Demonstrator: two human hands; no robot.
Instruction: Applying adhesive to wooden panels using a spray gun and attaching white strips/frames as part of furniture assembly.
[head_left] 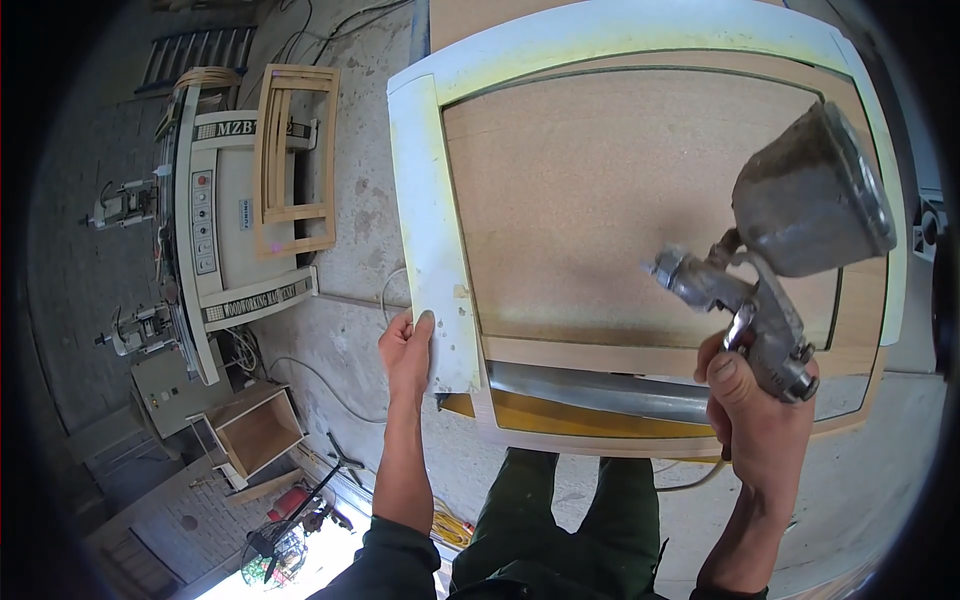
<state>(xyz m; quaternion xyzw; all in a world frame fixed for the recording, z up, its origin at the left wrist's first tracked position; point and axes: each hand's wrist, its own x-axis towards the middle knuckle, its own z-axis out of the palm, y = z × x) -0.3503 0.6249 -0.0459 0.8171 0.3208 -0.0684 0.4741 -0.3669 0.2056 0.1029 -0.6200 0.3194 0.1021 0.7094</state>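
My right hand (762, 420) is wrapped round the handle of a metal spray gun (775, 330), raised over the right part of the work. The gun's grey cup sits on top, tilted to the right, and its nozzle points left. With the thumb on top and the fingers at the outer edge, my left hand (407, 350) grips a white-painted frame (428, 210) near its lower left end. Yellowish tint shows along this frame's inner border. It lies over a bare wooden frame (590, 355), and brown board (600, 200) shows through the opening. Below, a grey metal bar (600, 392) crosses a yellow surface.
At the left stands a white woodworking machine (228, 165) with a slim wooden frame (327, 160) against it. An open wooden box (262, 440), a fan (272, 555) and a coiled yellow hose (452, 527) are lower left. A cable (335, 392) crosses the concrete floor.
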